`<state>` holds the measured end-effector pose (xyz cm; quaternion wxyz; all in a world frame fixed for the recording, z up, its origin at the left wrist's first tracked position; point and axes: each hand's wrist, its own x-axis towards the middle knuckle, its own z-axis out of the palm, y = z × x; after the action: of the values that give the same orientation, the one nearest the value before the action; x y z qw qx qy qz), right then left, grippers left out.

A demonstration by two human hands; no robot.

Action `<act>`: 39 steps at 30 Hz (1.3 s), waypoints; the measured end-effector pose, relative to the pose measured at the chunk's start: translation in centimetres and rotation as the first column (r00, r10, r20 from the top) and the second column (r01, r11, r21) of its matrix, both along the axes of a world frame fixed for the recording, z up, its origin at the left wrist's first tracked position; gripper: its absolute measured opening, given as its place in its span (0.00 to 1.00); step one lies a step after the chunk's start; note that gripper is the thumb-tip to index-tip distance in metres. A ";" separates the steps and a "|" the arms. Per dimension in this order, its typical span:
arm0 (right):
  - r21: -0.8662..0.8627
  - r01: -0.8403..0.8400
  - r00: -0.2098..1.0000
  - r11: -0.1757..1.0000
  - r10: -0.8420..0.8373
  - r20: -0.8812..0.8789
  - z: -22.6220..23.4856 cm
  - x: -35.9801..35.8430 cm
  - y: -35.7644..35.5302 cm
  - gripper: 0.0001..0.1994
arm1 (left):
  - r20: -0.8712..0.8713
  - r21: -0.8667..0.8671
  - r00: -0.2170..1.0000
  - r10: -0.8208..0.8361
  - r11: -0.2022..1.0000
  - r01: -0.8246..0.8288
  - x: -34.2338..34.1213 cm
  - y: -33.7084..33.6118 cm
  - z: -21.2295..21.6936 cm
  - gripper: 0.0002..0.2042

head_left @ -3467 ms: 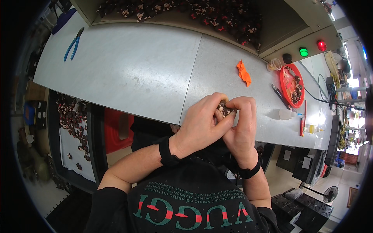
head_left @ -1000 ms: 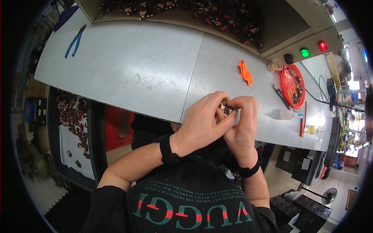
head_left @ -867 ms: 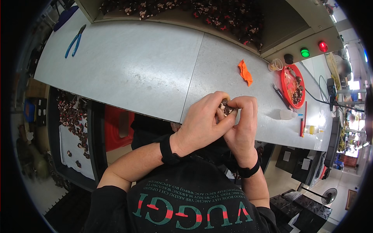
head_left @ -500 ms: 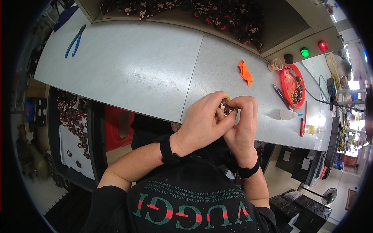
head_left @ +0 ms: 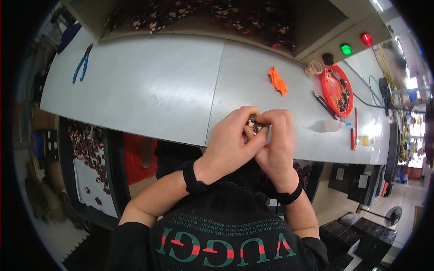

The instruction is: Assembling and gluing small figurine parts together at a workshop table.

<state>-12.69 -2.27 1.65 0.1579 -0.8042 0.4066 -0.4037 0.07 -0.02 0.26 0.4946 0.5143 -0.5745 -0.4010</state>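
Grey workbench [head_left: 158, 86], small dark part [head_left: 254, 124], seemingly metallic, pinched by both hands

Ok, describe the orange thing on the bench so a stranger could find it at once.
Start at the long grey metal bench and go to its right half, toward the round red tray of small dark parts. Left of that tray, apart from it, lies a small crumpled orange scrap, beyond the two hands. It is the only orange item on the bench, soft and creased.

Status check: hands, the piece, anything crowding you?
Left hand and right hand pinched together on small dark part, near the table edge. Nothing crowding; orange scrap and red tray lie apart.
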 end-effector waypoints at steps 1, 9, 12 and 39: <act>0.005 -0.013 1.000 1.000 0.013 0.005 0.0 0.0 0.0 0.17 | -0.021 0.047 1.000 -0.004 0.999 0.005 0.1 0.0 0.0 0.14; -0.004 0.006 0.995 1.000 -0.006 0.100 -0.7 -0.1 0.5 0.16 | -0.022 0.077 0.997 -0.078 0.994 0.079 0.3 0.1 0.1 0.13; 0.008 0.002 0.992 1.000 -0.003 0.128 -1.0 -0.3 0.7 0.16 | 0.012 0.000 0.992 -0.124 0.992 0.124 0.5 0.2 -0.2 0.13; 0.053 -0.054 0.925 0.997 0.030 0.378 -2.9 -1.1 1.0 0.21 | 0.023 0.031 0.994 -0.110 0.994 0.109 -0.2 0.6 -0.1 0.15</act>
<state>-13.81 -1.24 -1.21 0.2665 -0.7149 0.3637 -0.5345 -0.15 0.57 0.17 0.4571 0.4940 -0.6020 -0.4297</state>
